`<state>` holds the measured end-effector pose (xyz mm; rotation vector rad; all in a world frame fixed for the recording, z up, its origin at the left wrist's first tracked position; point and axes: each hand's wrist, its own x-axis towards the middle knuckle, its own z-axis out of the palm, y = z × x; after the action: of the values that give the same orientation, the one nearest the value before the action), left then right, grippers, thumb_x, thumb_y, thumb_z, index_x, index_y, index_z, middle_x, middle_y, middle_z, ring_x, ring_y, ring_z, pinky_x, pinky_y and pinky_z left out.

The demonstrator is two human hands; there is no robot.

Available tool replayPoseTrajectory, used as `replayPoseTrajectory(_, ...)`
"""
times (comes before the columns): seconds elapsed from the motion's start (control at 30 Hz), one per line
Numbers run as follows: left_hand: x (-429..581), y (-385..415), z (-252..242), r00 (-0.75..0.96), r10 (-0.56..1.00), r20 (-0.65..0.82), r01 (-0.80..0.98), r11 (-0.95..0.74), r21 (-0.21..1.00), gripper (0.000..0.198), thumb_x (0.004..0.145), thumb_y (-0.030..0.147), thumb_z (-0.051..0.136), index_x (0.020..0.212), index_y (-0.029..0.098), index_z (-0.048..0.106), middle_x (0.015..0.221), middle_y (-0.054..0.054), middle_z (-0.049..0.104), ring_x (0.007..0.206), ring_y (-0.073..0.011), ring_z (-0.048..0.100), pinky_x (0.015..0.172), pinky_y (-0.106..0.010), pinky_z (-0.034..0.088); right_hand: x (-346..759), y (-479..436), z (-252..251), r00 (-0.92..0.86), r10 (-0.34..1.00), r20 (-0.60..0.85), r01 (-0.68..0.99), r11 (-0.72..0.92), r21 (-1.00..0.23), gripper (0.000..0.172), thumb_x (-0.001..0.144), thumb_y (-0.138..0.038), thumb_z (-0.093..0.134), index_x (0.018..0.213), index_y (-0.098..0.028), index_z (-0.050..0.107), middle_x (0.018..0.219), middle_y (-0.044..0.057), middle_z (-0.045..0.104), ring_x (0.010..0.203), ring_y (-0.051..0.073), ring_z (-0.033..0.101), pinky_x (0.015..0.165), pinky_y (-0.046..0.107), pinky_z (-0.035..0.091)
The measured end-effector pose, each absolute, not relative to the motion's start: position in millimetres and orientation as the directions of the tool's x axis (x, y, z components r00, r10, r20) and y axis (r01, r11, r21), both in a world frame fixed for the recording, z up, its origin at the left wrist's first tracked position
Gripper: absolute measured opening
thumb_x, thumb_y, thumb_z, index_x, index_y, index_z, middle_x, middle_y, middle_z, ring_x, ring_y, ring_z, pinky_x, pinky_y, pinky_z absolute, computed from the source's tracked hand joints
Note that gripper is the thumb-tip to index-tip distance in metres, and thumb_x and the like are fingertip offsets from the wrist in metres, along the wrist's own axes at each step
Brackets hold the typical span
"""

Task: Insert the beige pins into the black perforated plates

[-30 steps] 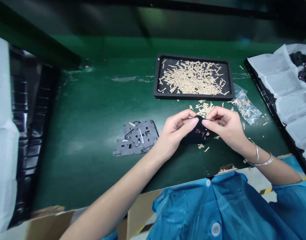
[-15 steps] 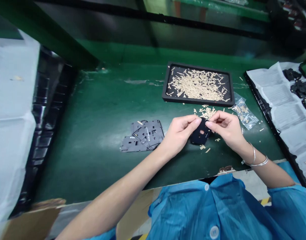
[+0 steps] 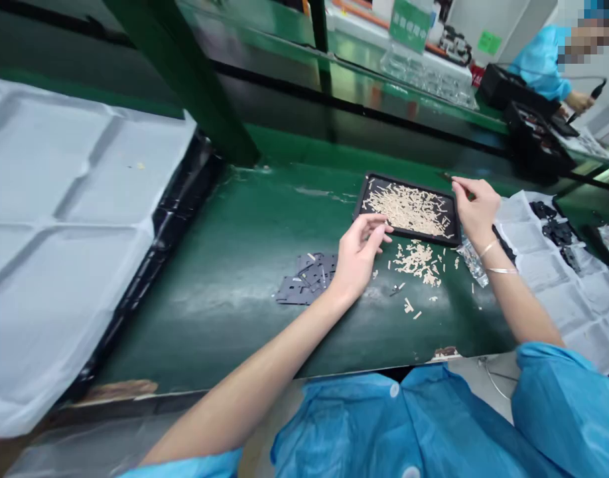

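Note:
My left hand (image 3: 360,249) hovers at the near left edge of a black tray (image 3: 360,207), its fingers loosely curled and apart. I make out nothing held in it. Beyond the tray's right side, my right hand (image 3: 476,202) pinches a small dark piece (image 3: 448,176) between thumb and fingertips; its shape is blurred. Many short cream strips (image 3: 406,207) fill the tray. A loose heap of cream bits (image 3: 418,260) lies on the green table in front of it. Flat dark plates with cut-outs (image 3: 304,287) lie overlapping left of my left hand, which partly hides them.
White-lined trays stand at the left (image 3: 60,279) and the right (image 3: 548,265), the right one holding black parts (image 3: 556,229). A clear plastic bag (image 3: 472,264) lies by my right wrist. A green post (image 3: 185,73) rises behind. Across the bench a person in blue (image 3: 541,70) works.
The black plate that both hands held has left the heap's front. My right hand has moved away and up to the right, and the hands are apart. The view has shifted.

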<state>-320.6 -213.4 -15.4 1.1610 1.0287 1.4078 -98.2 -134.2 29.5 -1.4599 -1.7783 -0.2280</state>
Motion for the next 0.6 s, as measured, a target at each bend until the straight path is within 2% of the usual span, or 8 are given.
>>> replayPoseTrajectory(0.07, -320.8, -211.2, -16.7, -0.052, 0.991, 0.125, -0.171, -0.132, 0.976, 0.021, 0.084, 0.03, 0.056, 0.1, 0.017, 0.06, 0.091, -0.008, 0.069, 0.076, -0.0151, 0.063, 0.061, -0.026, 0.046, -95.9, -111.8, 24.0, 0.007, 0.818, 0.576, 0.935, 0.2, -0.295, 0.024, 0.086, -0.024, 0.059, 0.102, -0.015, 0.074, 0.086, 0.009, 0.075, 0.078, 0.022, 0.063, 0.079, 0.038, 0.049)
replayPoseTrajectory(0.13, -320.7, -210.0, -17.9, -0.06, 0.991, 0.123, -0.16, -0.131, 0.978, 0.019, 0.085, 0.029, 0.055, 0.099, 0.017, 0.059, 0.092, -0.008, 0.069, 0.077, -0.0155, 0.063, 0.063, -0.027, 0.046, -99.3, -113.1, 18.0, -0.03, 0.822, 0.568, 0.935, 0.225, -0.275, 0.026, 0.086, -0.022, 0.059, 0.106, -0.011, 0.072, 0.085, 0.012, 0.075, 0.077, 0.023, 0.062, 0.079, 0.04, 0.049)
replayPoseTrajectory(0.2, -320.7, -209.6, -18.6, -0.063, 0.989, 0.131, -0.153, -0.139, 0.978, 0.018, 0.086, 0.027, 0.054, 0.099, 0.017, 0.059, 0.093, -0.008, 0.068, 0.078, -0.0155, 0.063, 0.065, -0.028, 0.046, -106.8, -135.7, 14.3, -0.126, 0.819, 0.559, 0.918, 0.31, -0.248, 0.022, 0.088, -0.022, 0.056, 0.096, -0.011, 0.073, 0.083, 0.013, 0.074, 0.075, 0.023, 0.062, 0.076, 0.039, 0.049)
replayPoseTrajectory(0.27, -320.8, -209.8, -18.5, -0.063, 0.988, 0.142, -0.152, -0.151, 0.977, 0.017, 0.086, 0.026, 0.054, 0.099, 0.017, 0.059, 0.094, -0.009, 0.068, 0.078, -0.0155, 0.063, 0.066, -0.028, 0.046, -117.0, -169.6, 14.0, -0.315, 0.812, 0.491, 0.859, 0.464, -0.216, 0.016, 0.088, -0.024, 0.058, 0.085, -0.018, 0.073, 0.084, 0.007, 0.075, 0.075, 0.018, 0.063, 0.073, 0.031, 0.05)
replayPoseTrajectory(0.33, -320.8, -210.5, -18.0, -0.067, 0.987, 0.147, -0.153, -0.156, 0.976, 0.017, 0.086, 0.026, 0.053, 0.099, 0.016, 0.058, 0.094, -0.008, 0.068, 0.078, -0.0153, 0.063, 0.066, -0.028, 0.046, -128.5, -202.5, 15.8, -0.535, 0.756, 0.378, 0.754, 0.629, -0.192, 0.011, 0.087, -0.025, 0.063, 0.082, -0.021, 0.072, 0.08, 0.001, 0.075, 0.077, 0.015, 0.064, 0.072, 0.026, 0.049)
replayPoseTrajectory(0.4, -320.6, -211.4, -17.4, -0.067, 0.987, 0.144, -0.152, -0.153, 0.977, 0.018, 0.086, 0.027, 0.053, 0.099, 0.016, 0.058, 0.093, -0.008, 0.068, 0.078, -0.0148, 0.062, 0.067, -0.028, 0.045, -140.3, -226.4, 17.4, -0.769, 0.614, 0.175, 0.611, 0.788, -0.077, 0.014, 0.091, -0.023, 0.058, 0.088, -0.018, 0.071, 0.083, 0.004, 0.073, 0.08, 0.017, 0.062, 0.068, 0.028, 0.047)
replayPoseTrajectory(0.5, -319.8, -212.2, -17.2, -0.055, 0.989, 0.135, -0.142, -0.142, 0.98, 0.018, 0.086, 0.027, 0.053, 0.099, 0.015, 0.057, 0.091, -0.007, 0.068, 0.076, -0.0141, 0.062, 0.067, -0.027, 0.045, -155.7, -241.4, 15.7, -0.832, 0.554, -0.03, 0.549, 0.83, 0.1, 0.017, 0.091, -0.018, 0.057, 0.08, -0.014, 0.069, 0.079, 0.008, 0.07, 0.08, 0.02, 0.059, 0.06, 0.029, 0.04)
replayPoseTrajectory(0.6, -319.2, -212.0, -17.7, -0.044, 0.99, 0.134, -0.138, -0.139, 0.981, 0.017, 0.085, 0.026, 0.053, 0.097, 0.015, 0.058, 0.088, -0.006, 0.067, 0.074, -0.0135, 0.061, 0.065, -0.027, 0.045, -164.6, -241.2, 9.6, -0.822, 0.562, -0.092, 0.543, 0.822, 0.172, 0.024, 0.093, -0.009, 0.05, 0.076, -0.013, 0.067, 0.075, 0.01, 0.067, 0.077, 0.021, 0.057, 0.057, 0.03, 0.036)
